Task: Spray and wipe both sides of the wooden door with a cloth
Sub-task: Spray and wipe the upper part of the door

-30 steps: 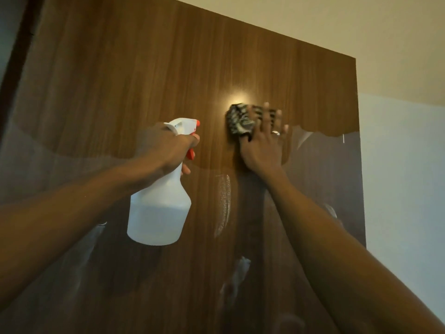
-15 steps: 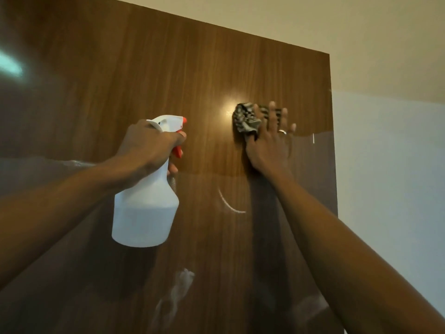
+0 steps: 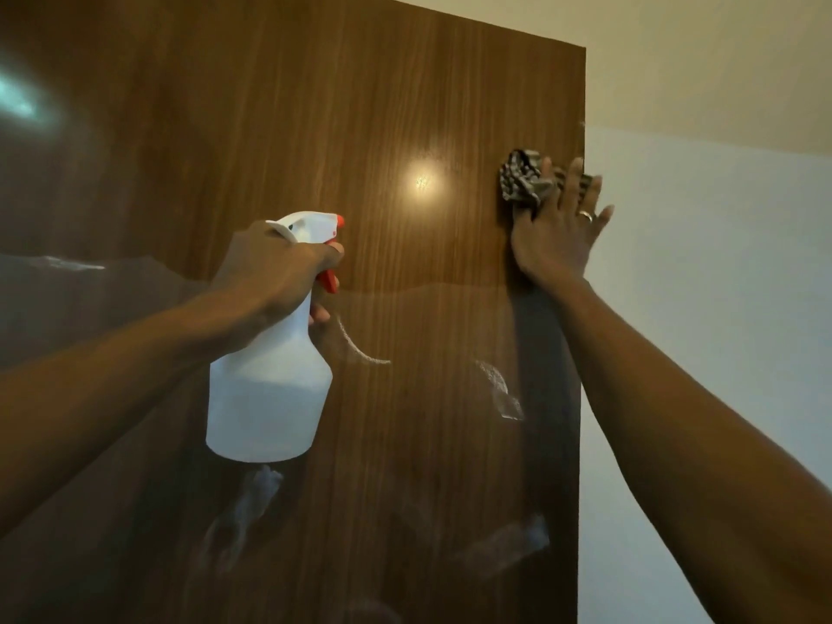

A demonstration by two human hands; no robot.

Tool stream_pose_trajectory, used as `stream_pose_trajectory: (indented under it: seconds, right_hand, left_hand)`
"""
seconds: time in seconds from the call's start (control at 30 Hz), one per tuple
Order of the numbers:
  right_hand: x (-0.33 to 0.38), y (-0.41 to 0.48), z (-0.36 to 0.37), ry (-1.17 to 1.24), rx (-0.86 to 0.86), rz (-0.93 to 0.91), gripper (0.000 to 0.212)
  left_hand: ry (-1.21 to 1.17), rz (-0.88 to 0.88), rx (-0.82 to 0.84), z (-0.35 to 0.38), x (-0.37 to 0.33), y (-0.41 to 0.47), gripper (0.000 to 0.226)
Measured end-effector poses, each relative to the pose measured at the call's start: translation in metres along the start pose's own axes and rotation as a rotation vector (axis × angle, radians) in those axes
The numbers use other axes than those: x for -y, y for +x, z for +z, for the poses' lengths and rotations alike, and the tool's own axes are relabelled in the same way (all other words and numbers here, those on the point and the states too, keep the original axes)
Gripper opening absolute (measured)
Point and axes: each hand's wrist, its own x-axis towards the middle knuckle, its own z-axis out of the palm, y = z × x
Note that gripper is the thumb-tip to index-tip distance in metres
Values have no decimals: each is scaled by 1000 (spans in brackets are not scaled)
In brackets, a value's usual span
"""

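Wooden door (image 3: 405, 105): glossy brown panel, fills most of view; light glare at upper centre, pale streaks lower down. Pale wall (image 3: 720, 308): right of door edge. White spray bottle (image 3: 270, 389): upright, left of centre, close to door face, red nozzle tip toward door. Left hand (image 3: 274, 272): wrapped round bottle neck, fingers at red trigger (image 3: 330, 281). Right hand (image 3: 558, 231): fingers straight and spread, pressing bunched checked cloth (image 3: 522, 177) flat to door near right edge, upper area. Ring (image 3: 586, 215): on one right-hand finger.
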Motion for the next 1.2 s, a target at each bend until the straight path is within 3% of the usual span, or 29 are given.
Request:
stream_pose_trajectory:
  seconds: [0.17, 0.3, 0.43, 0.5, 0.6, 0.67, 0.8, 0.93, 1.0, 1.13, 1.2]
  right_hand:
    - [-8, -79, 12, -53, 36, -439, 64]
    - [-69, -125, 7, -81, 69, -287, 64]
    - [-58, -96, 4, -2, 45, -74, 66]
    - [-35, -95, 10, -29, 22, -133, 67]
    - [-23, -141, 18, -106, 0, -432, 68]
    - [-42, -180, 19, -109, -7, -528, 67]
    - [-83, -197, 8, -59, -13, -327, 66]
    - [-41, -148, 6, 239, -87, 63, 59]
    - [-24, -141, 7, 361, -128, 129, 53]
    - [-44, -195, 9, 174, -76, -246, 58]
    - [-70, -218, 9, 105, -133, -344, 47]
  left_hand:
    - [3, -13, -10, 13, -4, -13, 21]
    - [-13, -53, 30, 17, 2, -32, 24]
    - [-41, -137, 73, 22, 7, -52, 30]
    - [-54, -143, 75, 27, 9, -63, 28]
    - [-36, -145, 68, 29, 15, -78, 30]
    - [-27, -163, 88, 27, 21, -88, 31]
    - [-9, -186, 104, 19, 33, -103, 25]
    - [4, -164, 57, 13, 37, -104, 19]
    - [11, -146, 55, 13, 36, -102, 19]
    - [-21, -151, 64, 14, 35, -102, 21]
    - [-28, -156, 68, 15, 37, -104, 22]
